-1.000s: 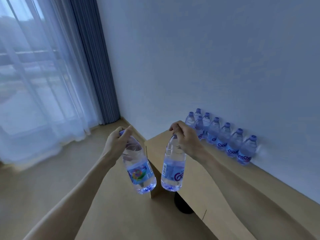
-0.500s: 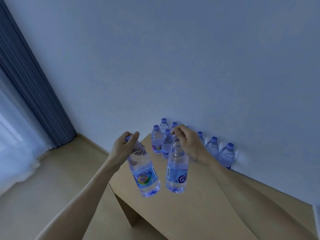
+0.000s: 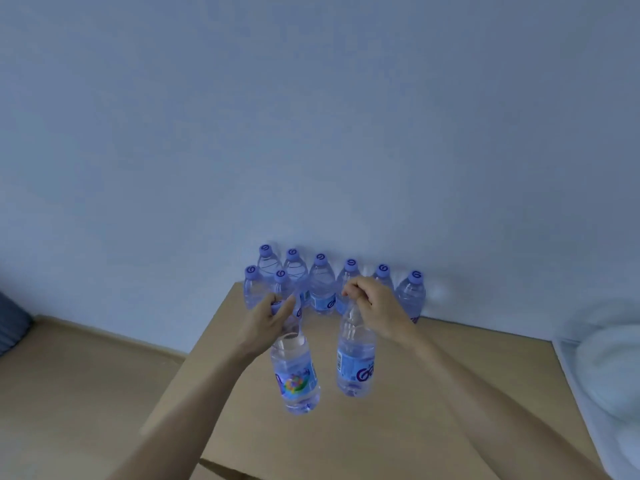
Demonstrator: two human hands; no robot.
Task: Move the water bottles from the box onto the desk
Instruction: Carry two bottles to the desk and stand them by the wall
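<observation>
My left hand (image 3: 270, 322) grips the neck of a clear water bottle (image 3: 296, 375) with a colourful label, hanging tilted above the wooden desk (image 3: 433, 393). My right hand (image 3: 375, 306) pinches the cap end of a second water bottle (image 3: 355, 362) with a blue label, hanging upright over the desk. Both held bottles are in the air in front of several bottles (image 3: 322, 289) with purple caps that stand on the desk against the wall. The box is out of view.
The desk's left edge (image 3: 194, 358) drops to a tan floor (image 3: 79, 393). A white bed or cushion (image 3: 609, 368) borders the desk on the right. A blue curtain's edge (image 3: 10, 320) shows at far left. The wall (image 3: 311, 133) stands right behind the bottles.
My view has swung right, away from the window, and now faces the desk. Both hands with their bottles have moved from beside the desk's corner to above its top, nearer the standing bottles.
</observation>
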